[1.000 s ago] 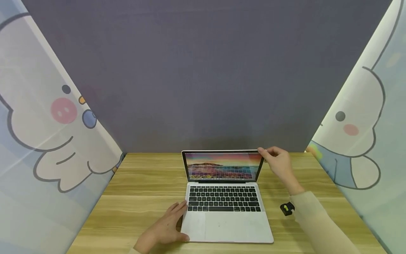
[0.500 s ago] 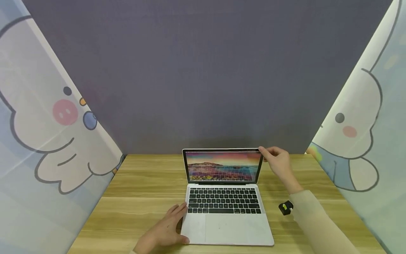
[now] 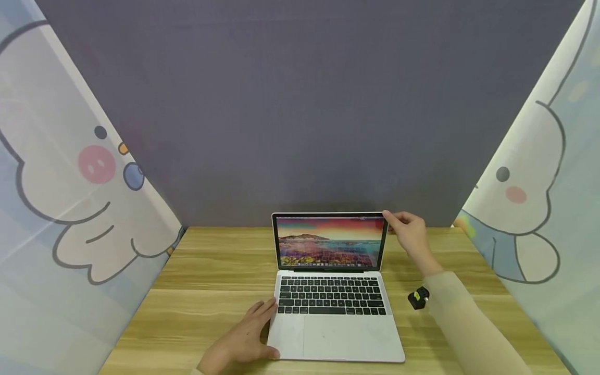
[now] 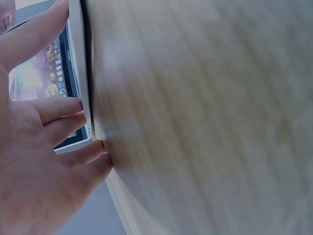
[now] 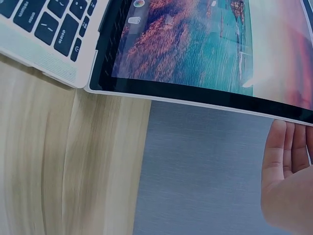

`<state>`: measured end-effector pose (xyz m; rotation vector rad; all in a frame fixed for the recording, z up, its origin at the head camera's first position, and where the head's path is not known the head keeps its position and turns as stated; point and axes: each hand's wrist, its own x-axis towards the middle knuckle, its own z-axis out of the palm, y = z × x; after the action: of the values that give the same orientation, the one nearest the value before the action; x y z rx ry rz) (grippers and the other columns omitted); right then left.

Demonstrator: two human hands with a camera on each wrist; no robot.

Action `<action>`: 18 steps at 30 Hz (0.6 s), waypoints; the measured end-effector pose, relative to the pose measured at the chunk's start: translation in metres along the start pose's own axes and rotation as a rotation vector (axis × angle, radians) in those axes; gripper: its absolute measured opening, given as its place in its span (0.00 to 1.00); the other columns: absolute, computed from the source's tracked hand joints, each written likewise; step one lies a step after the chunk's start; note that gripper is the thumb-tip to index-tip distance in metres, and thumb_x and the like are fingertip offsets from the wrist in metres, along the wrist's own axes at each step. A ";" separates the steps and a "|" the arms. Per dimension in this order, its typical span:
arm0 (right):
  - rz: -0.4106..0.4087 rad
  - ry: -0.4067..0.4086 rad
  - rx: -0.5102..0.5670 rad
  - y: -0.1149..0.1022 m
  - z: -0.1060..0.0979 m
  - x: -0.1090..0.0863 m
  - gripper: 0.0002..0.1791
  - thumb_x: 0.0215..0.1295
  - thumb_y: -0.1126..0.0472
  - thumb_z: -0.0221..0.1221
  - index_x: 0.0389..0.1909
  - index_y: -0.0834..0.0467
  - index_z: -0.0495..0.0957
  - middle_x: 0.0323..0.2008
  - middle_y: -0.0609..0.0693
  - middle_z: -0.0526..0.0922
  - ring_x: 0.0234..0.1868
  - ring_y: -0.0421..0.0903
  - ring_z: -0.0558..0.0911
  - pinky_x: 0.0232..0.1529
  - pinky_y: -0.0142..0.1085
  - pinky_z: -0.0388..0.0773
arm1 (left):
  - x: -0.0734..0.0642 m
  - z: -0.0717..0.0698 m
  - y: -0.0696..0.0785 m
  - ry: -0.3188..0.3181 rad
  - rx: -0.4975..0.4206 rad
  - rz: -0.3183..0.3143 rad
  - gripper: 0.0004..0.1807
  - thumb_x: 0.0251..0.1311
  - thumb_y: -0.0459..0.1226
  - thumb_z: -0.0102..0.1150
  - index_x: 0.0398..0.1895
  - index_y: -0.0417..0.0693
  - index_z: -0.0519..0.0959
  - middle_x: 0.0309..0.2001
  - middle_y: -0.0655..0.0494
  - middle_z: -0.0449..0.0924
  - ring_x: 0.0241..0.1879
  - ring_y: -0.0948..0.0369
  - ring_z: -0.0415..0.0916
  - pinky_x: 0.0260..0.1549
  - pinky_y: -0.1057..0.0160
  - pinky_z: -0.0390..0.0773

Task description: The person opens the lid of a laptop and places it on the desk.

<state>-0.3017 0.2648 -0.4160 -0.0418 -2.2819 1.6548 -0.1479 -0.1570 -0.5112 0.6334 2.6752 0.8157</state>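
Note:
A silver laptop (image 3: 347,336) lies unfolded on the table, its lit screen (image 3: 330,242) raised and showing a coastal sunset picture. At the lid's top right corner my right hand (image 3: 410,234) pinches the edge, thumb in front and the other fingers behind. The right wrist view shows this hand (image 5: 291,171) at the lid's edge. My left hand (image 3: 246,336) rests along the base's left side, its thumb on the front left corner and its fingers extended beside the keyboard (image 3: 330,296). In the left wrist view this hand (image 4: 44,147) has its fingers spread against the laptop's side.
The wooden table (image 3: 211,281) extends on both sides of the laptop. A grey panel (image 3: 300,114) stands behind it, and cartoon-printed curtains (image 3: 61,208) flank both sides. A small black device (image 3: 419,298) sits at the right sleeve.
The laptop's screen has tilted farther back and its top edge stands higher in view. My right hand has moved with the corner. The left hand has stayed at the base.

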 end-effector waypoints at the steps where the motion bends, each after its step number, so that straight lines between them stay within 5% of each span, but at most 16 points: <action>1: 0.011 0.001 0.013 0.000 0.001 0.001 0.31 0.67 0.41 0.64 0.44 0.70 0.82 0.32 0.47 0.84 0.32 0.46 0.83 0.36 0.30 0.84 | 0.000 0.000 0.000 -0.001 0.002 -0.002 0.60 0.45 0.58 0.77 0.76 0.35 0.61 0.78 0.43 0.57 0.74 0.32 0.51 0.63 0.28 0.62; 12: 0.112 0.002 0.073 0.007 0.003 0.008 0.33 0.68 0.40 0.63 0.49 0.70 0.81 0.37 0.50 0.82 0.38 0.47 0.83 0.42 0.33 0.84 | 0.000 0.001 0.001 -0.001 0.027 -0.004 0.60 0.44 0.57 0.78 0.76 0.36 0.62 0.78 0.43 0.57 0.74 0.33 0.51 0.64 0.29 0.61; 18: 0.119 0.001 0.113 0.008 0.007 0.013 0.30 0.68 0.42 0.63 0.47 0.69 0.81 0.33 0.47 0.80 0.34 0.45 0.82 0.37 0.28 0.82 | 0.000 0.000 0.002 -0.004 0.008 -0.013 0.60 0.44 0.56 0.78 0.76 0.35 0.62 0.78 0.43 0.56 0.74 0.33 0.50 0.65 0.29 0.60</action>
<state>-0.3176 0.2636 -0.4218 -0.1557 -2.2202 1.8396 -0.1468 -0.1557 -0.5100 0.6185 2.6771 0.7993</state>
